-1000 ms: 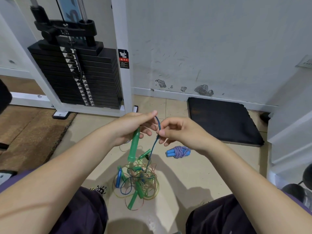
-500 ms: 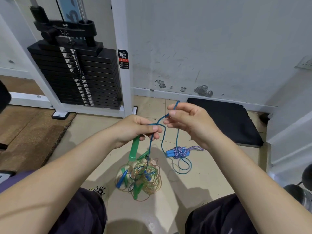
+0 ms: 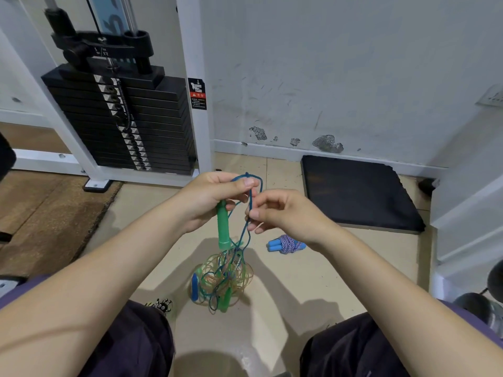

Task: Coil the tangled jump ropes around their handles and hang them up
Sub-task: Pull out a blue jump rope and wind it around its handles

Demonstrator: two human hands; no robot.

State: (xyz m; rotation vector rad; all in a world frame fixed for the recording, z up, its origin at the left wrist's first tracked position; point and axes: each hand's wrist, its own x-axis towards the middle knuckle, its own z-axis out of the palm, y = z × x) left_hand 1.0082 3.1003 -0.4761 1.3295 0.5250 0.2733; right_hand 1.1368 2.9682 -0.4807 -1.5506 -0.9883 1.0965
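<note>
Rope first: a thin blue cord loops up over my left hand and drops down to the tangle on the floor. My left grip is curled around a green handle, which hangs nearly upright below the fist, and the thumb presses the blue cord against the forefinger at the top of the loop. My right hand sits at 3 o'clock from the left, just beside it, its grip pinching the same blue cord between thumb and fingertips where the loop comes down.

Directly below the green handle, at 6 o'clock, lies the tangled heap of jump ropes on the tiled floor: yellowish, green and blue cords knotted together, with a blue handle at its 9 o'clock edge and a second green handle poking out at its 6 o'clock side. At 3 o'clock from the heap, apart from it, rests a coiled rope with light blue handles, its purple-and-white cord wound around them.

Farther out, a black mat lies against the wall at 1 o'clock. A weight stack in a white frame stands at 11 o'clock.
</note>
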